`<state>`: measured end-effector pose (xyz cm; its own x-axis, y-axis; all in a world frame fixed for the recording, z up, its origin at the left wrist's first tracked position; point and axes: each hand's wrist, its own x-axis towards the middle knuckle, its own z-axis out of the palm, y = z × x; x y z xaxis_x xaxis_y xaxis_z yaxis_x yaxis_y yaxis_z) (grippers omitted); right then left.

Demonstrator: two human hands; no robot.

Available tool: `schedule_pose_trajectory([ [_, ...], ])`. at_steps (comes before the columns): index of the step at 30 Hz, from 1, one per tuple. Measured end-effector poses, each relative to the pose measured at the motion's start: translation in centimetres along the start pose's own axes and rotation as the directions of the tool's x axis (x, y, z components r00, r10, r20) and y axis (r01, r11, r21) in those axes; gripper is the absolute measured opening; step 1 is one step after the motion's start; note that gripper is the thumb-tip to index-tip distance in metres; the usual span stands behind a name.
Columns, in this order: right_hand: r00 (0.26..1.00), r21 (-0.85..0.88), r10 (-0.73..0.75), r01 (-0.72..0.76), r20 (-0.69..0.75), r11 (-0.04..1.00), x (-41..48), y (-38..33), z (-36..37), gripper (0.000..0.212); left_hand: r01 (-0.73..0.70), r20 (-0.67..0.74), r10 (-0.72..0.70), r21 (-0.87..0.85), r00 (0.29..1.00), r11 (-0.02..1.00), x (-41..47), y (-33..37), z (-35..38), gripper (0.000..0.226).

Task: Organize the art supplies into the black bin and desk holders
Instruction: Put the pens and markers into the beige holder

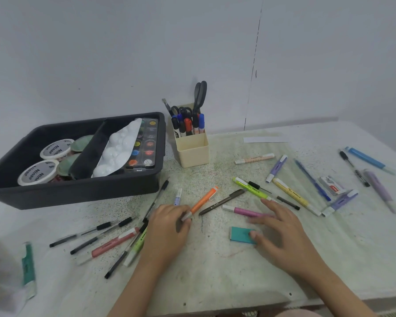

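Orange highlighter pinched by left hand fingers; right hand fingers spread, thumb touching teal eraser; open mat between.

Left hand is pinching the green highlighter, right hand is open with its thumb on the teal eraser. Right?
One error: the left hand pinches the orange marker, not a green one, as the head view shows. The right hand is open with its thumb on the teal eraser, as stated.
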<state>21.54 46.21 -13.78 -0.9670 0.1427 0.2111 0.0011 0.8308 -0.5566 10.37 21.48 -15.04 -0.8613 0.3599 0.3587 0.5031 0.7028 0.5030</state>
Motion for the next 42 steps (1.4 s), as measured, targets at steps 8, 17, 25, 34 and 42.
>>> schedule_pose_trajectory([
  [8,0.972,-0.103,0.062,-0.087,-0.225,0.991,1.9,1.2,-0.4,0.024,-0.041,0.003,0.041,0.002,0.999,0.999,1.1,1.0,0.9,0.024],
  [17,0.919,-0.304,0.236,-0.333,-0.315,0.893,4.4,2.9,-1.8,0.014,-0.165,-0.034,0.166,0.023,0.986,0.986,3.4,2.5,3.0,0.016],
  [25,0.909,-0.009,0.31,-0.325,-0.278,0.946,4.3,2.7,-3.2,0.013,-0.178,0.0,0.178,0.043,0.984,0.983,4.6,3.2,3.6,0.005],
  [34,0.833,0.663,0.539,-0.331,-0.13,0.671,4.5,1.8,-4.4,0.013,-0.036,-0.132,0.026,-0.075,0.991,0.997,5.1,4.7,2.6,0.007],
  [42,0.867,0.858,0.495,-0.21,-0.059,0.469,5.5,1.3,-4.7,0.016,0.367,0.147,-0.368,-0.669,0.918,0.647,5.9,7.1,1.3,0.018],
])
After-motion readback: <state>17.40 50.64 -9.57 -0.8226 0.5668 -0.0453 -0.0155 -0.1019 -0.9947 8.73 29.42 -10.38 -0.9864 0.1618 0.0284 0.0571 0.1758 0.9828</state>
